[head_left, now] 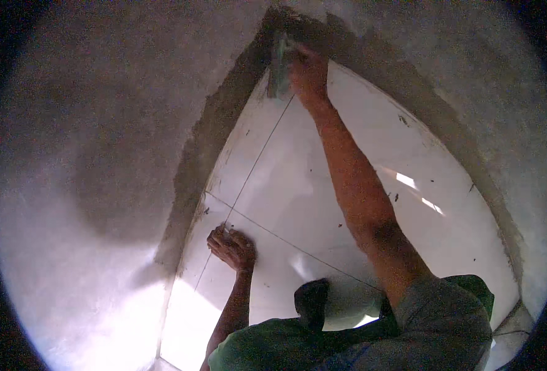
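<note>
My right hand [310, 77] reaches to the far corner, closed on a flat greenish trowel [279, 68]. The trowel is blurred and lies over the tip of the white tiles, next to the dark damp band [307, 28]. My left hand [233, 248] rests on the white tiles [292, 185], near where two thin joint lines cross. Its fingers are curled and pressed down, with a small whitish bit at the fingertips that I cannot make out.
Grey plastered walls [100, 123] rise on both sides of the tiles. A dark damp strip [446, 117] follows the tiles' right edge. Small dark specks and smears dot the tiles. Bright light falls at the lower left.
</note>
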The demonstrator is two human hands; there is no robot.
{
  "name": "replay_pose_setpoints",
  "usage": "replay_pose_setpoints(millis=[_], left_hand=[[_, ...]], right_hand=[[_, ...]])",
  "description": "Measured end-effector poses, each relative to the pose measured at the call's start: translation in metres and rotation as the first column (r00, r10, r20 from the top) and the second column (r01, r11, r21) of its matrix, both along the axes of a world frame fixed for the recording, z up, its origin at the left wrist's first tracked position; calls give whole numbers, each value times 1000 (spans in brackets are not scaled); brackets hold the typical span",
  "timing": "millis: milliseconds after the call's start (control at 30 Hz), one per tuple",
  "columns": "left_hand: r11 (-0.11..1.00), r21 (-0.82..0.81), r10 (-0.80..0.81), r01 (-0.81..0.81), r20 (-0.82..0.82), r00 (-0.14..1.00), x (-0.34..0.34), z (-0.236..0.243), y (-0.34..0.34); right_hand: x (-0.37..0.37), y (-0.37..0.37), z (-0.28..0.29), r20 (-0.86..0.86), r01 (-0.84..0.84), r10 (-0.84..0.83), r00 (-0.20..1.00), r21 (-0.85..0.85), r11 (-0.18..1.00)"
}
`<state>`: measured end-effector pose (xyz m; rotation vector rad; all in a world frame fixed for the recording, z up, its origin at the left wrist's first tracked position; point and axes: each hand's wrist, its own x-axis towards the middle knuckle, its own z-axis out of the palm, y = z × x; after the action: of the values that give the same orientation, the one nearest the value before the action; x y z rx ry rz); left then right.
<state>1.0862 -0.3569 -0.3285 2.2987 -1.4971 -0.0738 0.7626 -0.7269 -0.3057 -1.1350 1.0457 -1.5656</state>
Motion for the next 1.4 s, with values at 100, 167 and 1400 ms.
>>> replay_pose_setpoints(millis=[100, 167, 1400], left_hand=[[998, -61, 1, -9, -131, 991, 1, 0, -1], [993, 45, -114, 106, 251, 961, 2, 0, -1], [1000, 18, -15, 15, 42, 999, -5, 11, -9]], right_hand=[[5, -30, -13, -193, 199, -234, 953, -183, 963], [6, -52, -26, -299, 300, -376, 877, -272, 915], [200, 176, -6, -254, 200, -161, 954, 135, 970]])
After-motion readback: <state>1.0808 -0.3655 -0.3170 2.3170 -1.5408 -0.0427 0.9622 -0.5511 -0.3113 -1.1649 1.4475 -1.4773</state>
